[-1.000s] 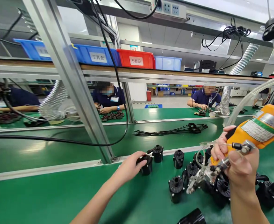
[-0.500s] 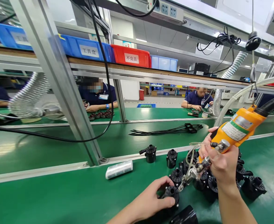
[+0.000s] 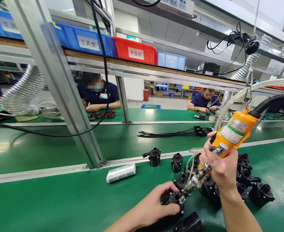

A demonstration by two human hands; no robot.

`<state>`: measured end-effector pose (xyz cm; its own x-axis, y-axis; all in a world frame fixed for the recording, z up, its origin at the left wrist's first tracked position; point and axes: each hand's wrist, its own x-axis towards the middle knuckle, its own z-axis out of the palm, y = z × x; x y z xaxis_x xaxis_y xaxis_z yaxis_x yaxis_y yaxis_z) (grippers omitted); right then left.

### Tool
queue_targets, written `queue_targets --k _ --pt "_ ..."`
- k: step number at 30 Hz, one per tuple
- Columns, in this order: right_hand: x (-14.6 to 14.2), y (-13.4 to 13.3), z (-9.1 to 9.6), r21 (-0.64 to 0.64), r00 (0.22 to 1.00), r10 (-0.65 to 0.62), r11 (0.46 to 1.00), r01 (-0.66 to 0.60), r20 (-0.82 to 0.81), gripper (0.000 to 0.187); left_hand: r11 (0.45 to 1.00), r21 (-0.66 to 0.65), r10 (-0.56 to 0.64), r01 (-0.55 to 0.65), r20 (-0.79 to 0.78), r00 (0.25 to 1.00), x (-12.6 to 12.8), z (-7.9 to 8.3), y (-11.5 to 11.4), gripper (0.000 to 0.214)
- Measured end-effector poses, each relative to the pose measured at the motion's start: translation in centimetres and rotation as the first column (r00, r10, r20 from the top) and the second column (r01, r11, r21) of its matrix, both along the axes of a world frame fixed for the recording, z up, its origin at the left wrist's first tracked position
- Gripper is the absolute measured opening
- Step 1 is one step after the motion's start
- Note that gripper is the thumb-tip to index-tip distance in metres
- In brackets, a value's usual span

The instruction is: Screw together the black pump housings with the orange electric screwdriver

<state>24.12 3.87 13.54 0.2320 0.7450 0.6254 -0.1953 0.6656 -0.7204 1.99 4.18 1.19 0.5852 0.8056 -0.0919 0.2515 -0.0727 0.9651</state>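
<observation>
The left hand (image 3: 153,206) rested low on the green surface (image 3: 59,199), its fingers (image 3: 166,187) wrapped around a small black part (image 3: 177,200) and pressing it down, thumb on the near side. The right hand (image 3: 219,167) was clenched around the lower body of an orange screwdriver (image 3: 232,134), which slanted down to the left; its metal tip (image 3: 183,195) met the top of the black part just beside the left fingertips. A thin clear tube (image 3: 192,158) looped out beside the right fingers, and a black hose (image 3: 272,101) ran off the tool's upper end. Behind and under the right fingers stood a cluster of more black parts (image 3: 244,175), some touching one another, with two set apart to the left of them (image 3: 153,156). A black cylinder (image 3: 189,224) lay just below the left thumb. A clear wrapped roll (image 3: 121,172) lay well to the left of the left fingers. A bundle of black cables (image 3: 180,132) lay farther back.
</observation>
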Motion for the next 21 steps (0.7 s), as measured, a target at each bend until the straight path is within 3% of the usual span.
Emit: queue_targets --k 7,12,21 --pt "-0.5 0.0 0.2 -0.011 1.000 0.001 1.000 -0.001 0.007 0.058 1.000 0.007 -0.030 0.029 0.018 0.999 0.1 0.0 0.2 0.043" --pt "-2.8 0.0 0.7 -0.027 0.996 -0.042 0.999 0.044 0.080 0.043 0.997 0.076 -0.017 0.018 -0.022 1.000 -0.2 -0.5 0.3 0.043" --pt "-4.0 0.2 -0.2 -0.082 0.992 0.051 0.996 -0.041 0.119 0.042 0.989 0.146 0.001 0.001 -0.019 1.000 0.0 -0.3 -0.4 0.032"
